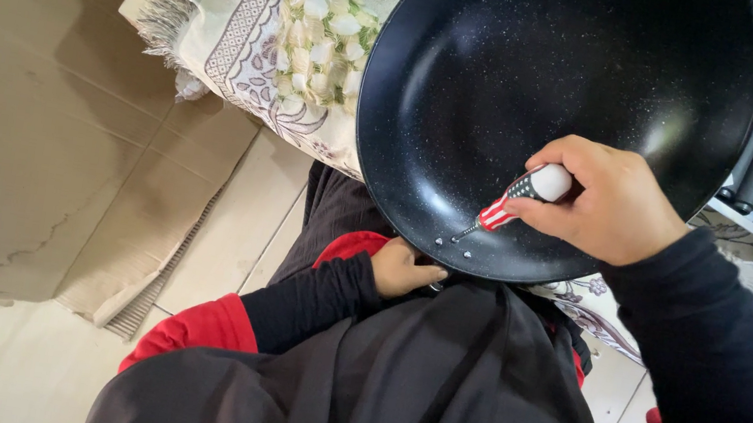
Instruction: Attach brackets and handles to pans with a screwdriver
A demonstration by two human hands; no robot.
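A black speckled pan (555, 79) tilts above the person's lap, its inside facing the camera. The right hand (612, 202) is closed around a screwdriver (518, 198) with a red, white and blue handle, tip near two small screws (447, 242) by the pan's lower rim. The left hand (403, 267) sits under that rim, apparently curled against it, grip partly hidden. Behind lies a fringed patterned cloth (234, 31); cardboard (36, 91) covers the floor.

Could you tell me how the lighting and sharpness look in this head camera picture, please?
Head view: daylight is soft and even; the black pan shows pale glare along its right inner wall; the right hand and its screwdriver are sharp; the left hand sits in shade under the pan's rim; edges bend slightly outward.
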